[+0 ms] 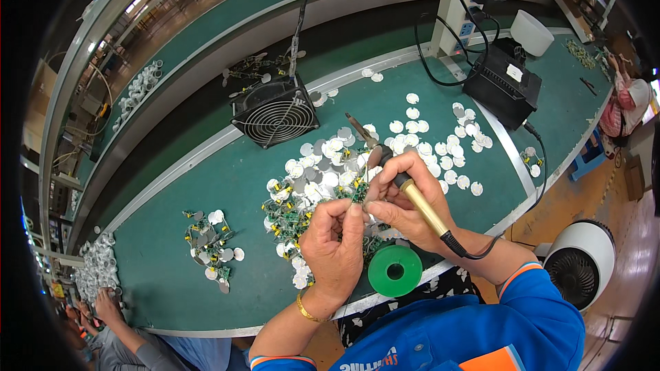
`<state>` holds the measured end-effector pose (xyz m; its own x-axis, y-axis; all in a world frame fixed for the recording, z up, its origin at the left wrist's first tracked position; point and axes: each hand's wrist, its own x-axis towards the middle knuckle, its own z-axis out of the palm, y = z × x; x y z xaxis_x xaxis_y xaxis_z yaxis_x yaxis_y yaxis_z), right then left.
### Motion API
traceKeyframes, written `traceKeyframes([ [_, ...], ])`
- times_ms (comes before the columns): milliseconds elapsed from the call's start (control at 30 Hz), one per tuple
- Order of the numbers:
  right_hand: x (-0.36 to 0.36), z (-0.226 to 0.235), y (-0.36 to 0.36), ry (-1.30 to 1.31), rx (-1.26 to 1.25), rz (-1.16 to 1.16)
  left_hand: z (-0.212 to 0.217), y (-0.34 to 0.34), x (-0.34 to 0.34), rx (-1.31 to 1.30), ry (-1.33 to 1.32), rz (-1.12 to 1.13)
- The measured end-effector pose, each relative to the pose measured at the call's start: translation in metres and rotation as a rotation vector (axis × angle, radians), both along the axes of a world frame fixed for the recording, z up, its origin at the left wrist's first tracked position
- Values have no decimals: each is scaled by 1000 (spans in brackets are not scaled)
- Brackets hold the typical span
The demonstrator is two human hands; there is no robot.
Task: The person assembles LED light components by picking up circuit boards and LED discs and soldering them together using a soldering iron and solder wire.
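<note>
Between the fingertips of my left hand (333, 251) is a small green circuit board (359, 190), tightly pinched. My right hand (419, 196) is closed around a soldering iron (425, 211) with a gold handle and black grip. Its dark tip points up and away to the left, clear of the board. The right fingertips meet the left ones at the board; a dull round disc (375, 157) shows by the iron's shaft. Under and beyond both hands lies a heap of circuit boards (282, 216) with white and grey discs (330, 180). A green spool (396, 290) lies close below my hands.
A black fan (278, 120) stands behind the heap. At the right are a black box (505, 89) with a cord, a white cup (531, 33) and an outlet post (455, 7). A smaller board pile (210, 247) lies left. Co-workers sit at both ends, one hand (108, 307) near white parts (96, 264).
</note>
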<state>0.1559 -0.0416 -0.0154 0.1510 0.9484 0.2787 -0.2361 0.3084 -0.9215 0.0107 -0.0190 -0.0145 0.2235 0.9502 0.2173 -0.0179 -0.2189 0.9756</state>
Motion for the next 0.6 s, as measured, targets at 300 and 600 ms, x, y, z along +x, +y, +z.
traceKeyframes([
  [300,1,5,0,92,-58,62,3,-2,-1,-7,16,-15],
  [600,5,1,2,214,-104,119,4,-1,1,-91,-71,-61],
])
